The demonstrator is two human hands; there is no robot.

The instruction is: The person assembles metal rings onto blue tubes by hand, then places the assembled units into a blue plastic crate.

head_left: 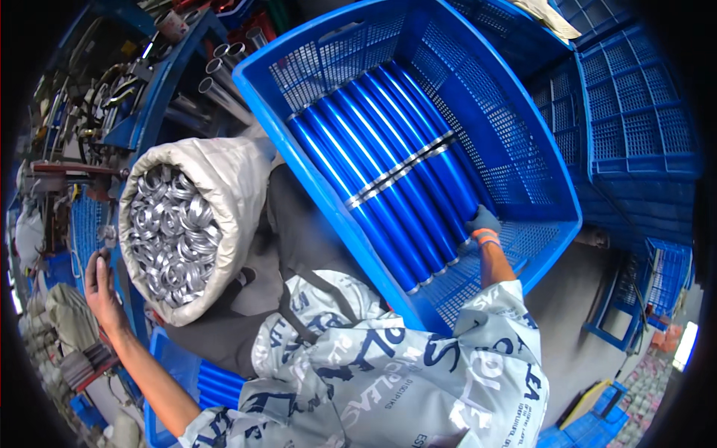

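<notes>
My right hand [484,219], in a grey glove with an orange band at the wrist, reaches into a large blue plastic crate [515,112]. Its fingers are closed at the near end of a shiny blue tube [457,183], the rightmost of the near row. Two rows of such blue tubes [366,123] with silver ends lie side by side in the crate. My left hand [103,287], bare, is out at the far left beside the machinery, fingers stretched upward and slightly bent. I see nothing clearly held in it; a small greyish part [107,236] is just beyond its fingertips.
A pale sack [243,179] full of silver metal rings [175,235] stands between my left arm and the crate. Below it is a smaller blue bin [160,351] with more blue tubes. Bare metal tubes [216,86] lie behind. Blue crates [635,104] are stacked at the right.
</notes>
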